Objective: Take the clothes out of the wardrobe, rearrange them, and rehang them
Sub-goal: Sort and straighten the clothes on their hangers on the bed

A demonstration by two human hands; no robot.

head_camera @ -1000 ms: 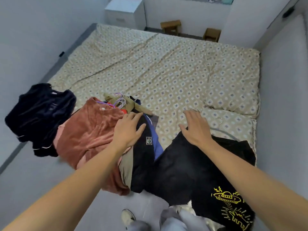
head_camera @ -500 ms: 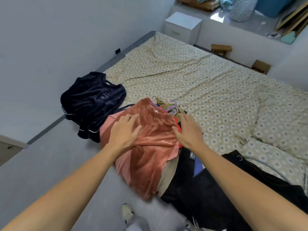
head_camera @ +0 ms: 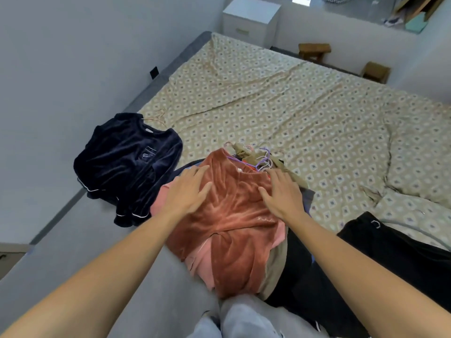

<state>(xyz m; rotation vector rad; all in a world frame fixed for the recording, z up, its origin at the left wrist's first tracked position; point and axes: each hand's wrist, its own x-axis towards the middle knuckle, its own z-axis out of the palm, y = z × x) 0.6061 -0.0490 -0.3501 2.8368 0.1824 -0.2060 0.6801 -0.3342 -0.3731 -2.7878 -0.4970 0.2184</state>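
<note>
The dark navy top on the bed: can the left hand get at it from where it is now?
Probably yes. The left hand rests open on the rust velvet top, and the dark navy top lies apart just to its left on the bed, uncovered, with nothing between them.

no text can be read anywhere. the navy top [head_camera: 129, 162] carries a small pale emblem on its chest, too blurred to make out. the rust top [head_camera: 234, 215] has a short line of pale embroidery near its right side, just by the right wrist, with letters too small to tell. a white mark shows on the black garment [head_camera: 380, 242] at the right, more a bracket shape than a letter.
</note>
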